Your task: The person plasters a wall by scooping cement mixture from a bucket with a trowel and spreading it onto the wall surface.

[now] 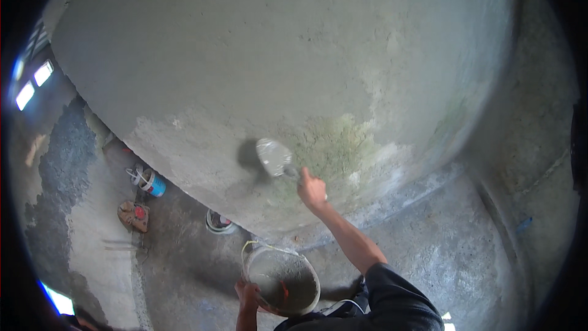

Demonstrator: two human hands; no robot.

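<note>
My right hand (313, 190) is closed around the handle of a trowel (274, 157), its rounded blade raised in front of the wall. Wet grey material coats the blade. Whether the blade touches the wall I cannot tell. Low in front of me, my left hand (247, 294) grips the left rim of a bucket (311, 268) with grey mortar inside and something orange-red showing in it. The wall (245, 73) is curved and grey, smooth higher up, with a rough greenish patch (334, 147) beside the trowel.
On the concrete floor (422, 257) to the left stand a blue-and-white bucket (153, 184) and a brown sack (133, 216) with a red mark. A smaller white bucket (219, 223) sits close to the wall's base. Another rough wall (539, 116) rises at the right.
</note>
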